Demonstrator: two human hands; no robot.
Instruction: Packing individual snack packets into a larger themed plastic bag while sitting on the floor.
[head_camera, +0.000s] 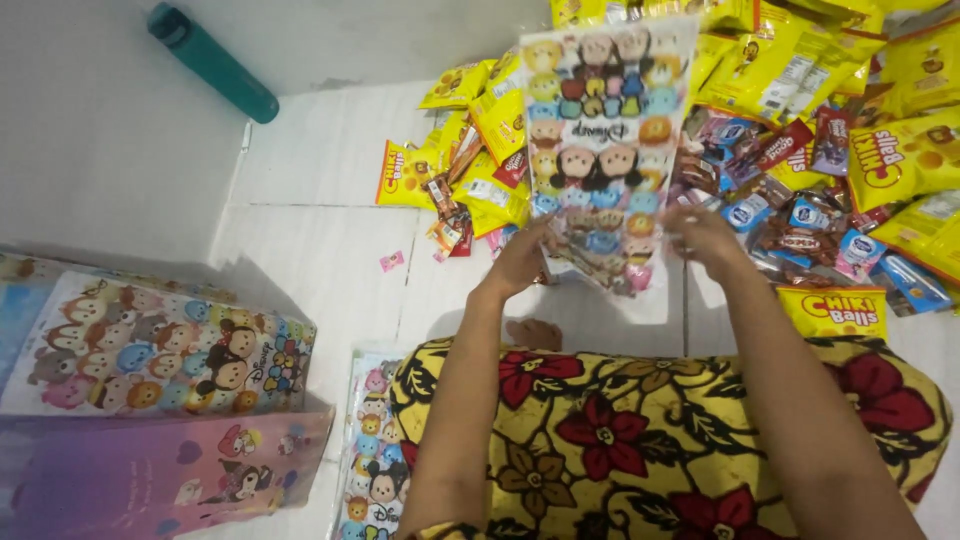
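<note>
Snacks could easily spill out since the left hand (520, 262) and right hand (705, 240) only pinch the cartoon bag (605, 130) by its bottom corners above the snack pile (800, 170).

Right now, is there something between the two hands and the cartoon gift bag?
No. The left hand and right hand already grip the cartoon gift bag at its lower edge, one on each side. Nothing lies between them; the snack packets sit behind it.
</note>
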